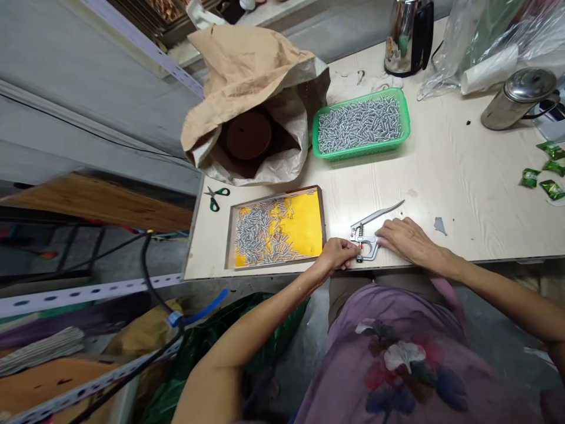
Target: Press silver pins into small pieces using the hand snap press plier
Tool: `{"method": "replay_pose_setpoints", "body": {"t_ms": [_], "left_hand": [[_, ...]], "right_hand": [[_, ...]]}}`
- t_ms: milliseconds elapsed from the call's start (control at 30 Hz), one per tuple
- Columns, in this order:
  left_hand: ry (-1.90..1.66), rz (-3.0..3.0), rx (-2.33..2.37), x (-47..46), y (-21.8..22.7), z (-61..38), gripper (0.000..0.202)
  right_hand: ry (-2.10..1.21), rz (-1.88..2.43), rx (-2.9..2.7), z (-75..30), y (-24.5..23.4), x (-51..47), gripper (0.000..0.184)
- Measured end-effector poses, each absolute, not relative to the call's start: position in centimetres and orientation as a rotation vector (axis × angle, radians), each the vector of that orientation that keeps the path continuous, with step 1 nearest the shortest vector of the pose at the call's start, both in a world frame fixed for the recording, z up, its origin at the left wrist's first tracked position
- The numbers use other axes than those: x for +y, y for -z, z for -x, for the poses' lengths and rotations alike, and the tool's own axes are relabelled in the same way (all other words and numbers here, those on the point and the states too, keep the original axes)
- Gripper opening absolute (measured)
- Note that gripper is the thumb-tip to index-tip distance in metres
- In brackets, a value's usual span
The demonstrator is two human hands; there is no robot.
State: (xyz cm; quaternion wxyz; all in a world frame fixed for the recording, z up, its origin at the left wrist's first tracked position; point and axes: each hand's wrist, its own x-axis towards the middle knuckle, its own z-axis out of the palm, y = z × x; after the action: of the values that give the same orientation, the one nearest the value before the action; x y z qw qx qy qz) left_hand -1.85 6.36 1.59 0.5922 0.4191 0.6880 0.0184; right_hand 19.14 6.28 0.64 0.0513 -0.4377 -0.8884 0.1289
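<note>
Near the front edge of the table lies a pair of silver hand press pliers (369, 248), with a spring and a red part by the jaw. Their upper lever is raised away from the body. My right hand (406, 240) is closed around the lower handle, which its fingers largely cover. At the jaw, my left hand (339, 254) has its fingertips pinched together; whatever they hold is too small to make out. Just left of that hand is a shallow tray (304, 221) with a yellow bottom, small silver metal pins or screws (256, 232) heaped toward its left side.
A green basket (362, 154) full of small metal springs or screws stands behind. Beside it sits an open paper sack (251, 65). Green-handled scissors (216, 197) lie at left. A kettle (404, 38), metal jug (514, 97) and green wrapped sweets (551, 188) are at right.
</note>
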Motion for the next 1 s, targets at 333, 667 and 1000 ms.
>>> {"method": "replay_pose_setpoints", "body": {"t_ms": [333,667,1000], "left_hand": [[-0.089,-0.958,1.617,5.8,-2.7,1.1,0.012],[-0.019,-0.961,1.640,5.6,-3.0,0.7,0.012],[-0.105,-0.888,1.669,5.0,-2.6,0.0,0.013]], "right_hand": [[-0.222,1.405,-2.815,-17.4,-0.8,11.8,0.029],[0.015,1.117,-2.874,-17.9,0.1,13.1,0.036],[-0.216,1.217,-2.853,-18.7,-0.1,12.6,0.025]]}}
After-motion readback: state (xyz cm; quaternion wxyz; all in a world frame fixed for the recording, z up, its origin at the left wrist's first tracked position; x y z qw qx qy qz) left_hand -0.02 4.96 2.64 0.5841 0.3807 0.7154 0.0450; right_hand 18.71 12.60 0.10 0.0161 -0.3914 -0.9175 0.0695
